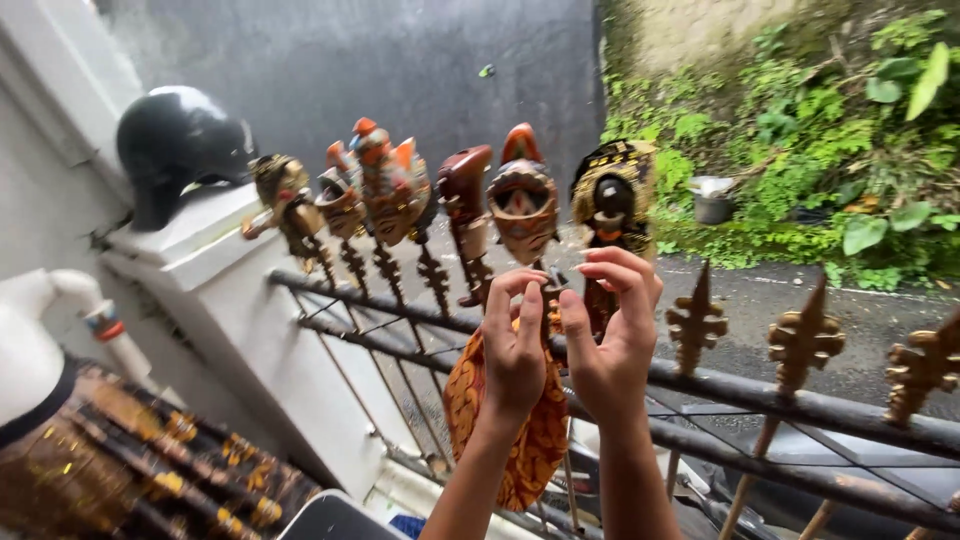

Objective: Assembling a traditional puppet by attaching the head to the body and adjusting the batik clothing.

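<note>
Nearest the lens we see two bare forearms rising from the lower edge of the head view. Our left hand (515, 345) curls its fingers inward, the tips pinching the neck of a carved puppet head (523, 208) just under its chin, while our right hand (612, 335) stands just beside it, thumb up and fingers bent over toward the same neck; whether those fingers actually touch the stick we cannot tell. An orange patterned cloth (505, 425) hangs below the left hand and drapes over the iron fence rail (800, 405). We find the puppet head, orange with a red crest, standing upright on the fence between a dark red head (465, 195) and a black-faced head with gold headdress (612, 195). Further left along the rail we note more painted heads (385, 180) mounted on the spear-shaped finials. A black helmet (175, 145) rests on the white pillar (215, 260). At lower left lies dark batik fabric (120, 460). Beyond the fence we see a wet road (860, 310) and green plants (820, 130).
</note>
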